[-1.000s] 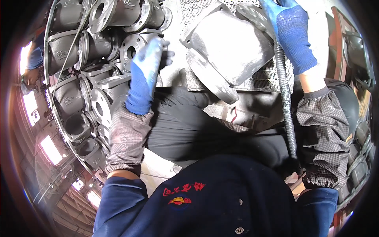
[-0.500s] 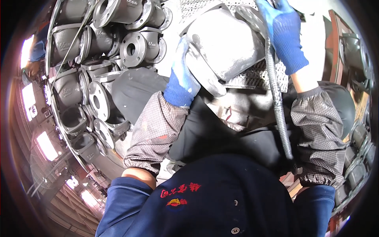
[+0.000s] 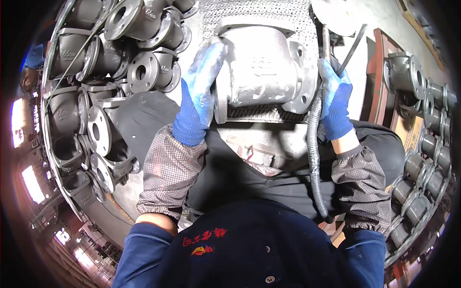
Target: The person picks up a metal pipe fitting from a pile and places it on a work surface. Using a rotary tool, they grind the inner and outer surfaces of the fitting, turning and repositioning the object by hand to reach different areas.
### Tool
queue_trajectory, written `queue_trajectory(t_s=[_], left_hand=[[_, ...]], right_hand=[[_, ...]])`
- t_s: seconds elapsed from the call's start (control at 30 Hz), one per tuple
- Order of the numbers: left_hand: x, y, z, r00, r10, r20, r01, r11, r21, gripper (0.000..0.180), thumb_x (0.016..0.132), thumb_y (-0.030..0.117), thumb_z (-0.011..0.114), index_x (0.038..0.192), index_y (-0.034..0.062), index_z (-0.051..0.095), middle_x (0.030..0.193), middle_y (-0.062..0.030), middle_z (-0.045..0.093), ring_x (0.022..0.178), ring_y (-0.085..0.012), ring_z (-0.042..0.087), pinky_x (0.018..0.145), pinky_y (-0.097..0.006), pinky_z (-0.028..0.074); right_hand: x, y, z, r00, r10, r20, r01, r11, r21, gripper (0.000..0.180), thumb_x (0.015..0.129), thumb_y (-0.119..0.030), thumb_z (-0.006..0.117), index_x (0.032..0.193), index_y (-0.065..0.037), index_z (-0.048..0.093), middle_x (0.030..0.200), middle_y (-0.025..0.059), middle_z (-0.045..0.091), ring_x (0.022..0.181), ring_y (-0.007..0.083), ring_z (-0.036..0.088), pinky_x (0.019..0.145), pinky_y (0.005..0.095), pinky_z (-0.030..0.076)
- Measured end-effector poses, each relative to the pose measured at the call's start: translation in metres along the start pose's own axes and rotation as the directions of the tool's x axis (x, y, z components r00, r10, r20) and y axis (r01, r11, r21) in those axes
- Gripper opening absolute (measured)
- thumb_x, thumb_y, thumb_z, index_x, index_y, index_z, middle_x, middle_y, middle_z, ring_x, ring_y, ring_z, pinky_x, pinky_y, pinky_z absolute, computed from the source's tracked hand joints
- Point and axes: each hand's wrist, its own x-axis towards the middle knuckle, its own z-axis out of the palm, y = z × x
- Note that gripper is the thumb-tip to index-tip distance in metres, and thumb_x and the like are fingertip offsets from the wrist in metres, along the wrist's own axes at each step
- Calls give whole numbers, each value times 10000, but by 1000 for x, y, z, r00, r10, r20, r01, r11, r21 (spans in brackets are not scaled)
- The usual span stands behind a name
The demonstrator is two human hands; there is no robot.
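Gloves, blue, covered both hands. Left hand point(image 3: 199, 98) lay flat with fingers spread against the flange of a grey cast valve body point(image 3: 264, 67) resting on a mesh surface point(image 3: 254, 14). Right hand point(image 3: 334, 101) was wrapped around a corrugated hose point(image 3: 313, 144) beside it. Further left, flanged castings point(image 3: 96, 96) lay piled.

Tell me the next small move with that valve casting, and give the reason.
Probably bring the tool in the right hand onto the valve casting. The casting lies on the mesh bench, the left hand already braces its flange, and the tool sits just beside it.
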Motion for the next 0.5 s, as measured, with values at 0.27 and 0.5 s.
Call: queue_trajectory(t_s=[0.27,0.5], left_hand=[[13,9,4,995,84,-45,-84,996,10,310,909,39,517,1213,-8,556,1162,-192,592,1072,-281,587,902,-326,479],[11,19,13,964,-256,-67,195,859,-472,397,941,151,542,1269,-64,480,1118,-94,611,984,-108,585,839,-208,474]], right_hand=[[-8,-15,-9,994,102,42,-97,990,-105,301,878,-146,601,1091,65,593,855,35,617,744,80,564,667,201,463],[-49,-115,-16,877,-18,480,253,866,-431,410,845,-168,579,1211,15,558,793,75,680,547,62,537,512,196,427]])
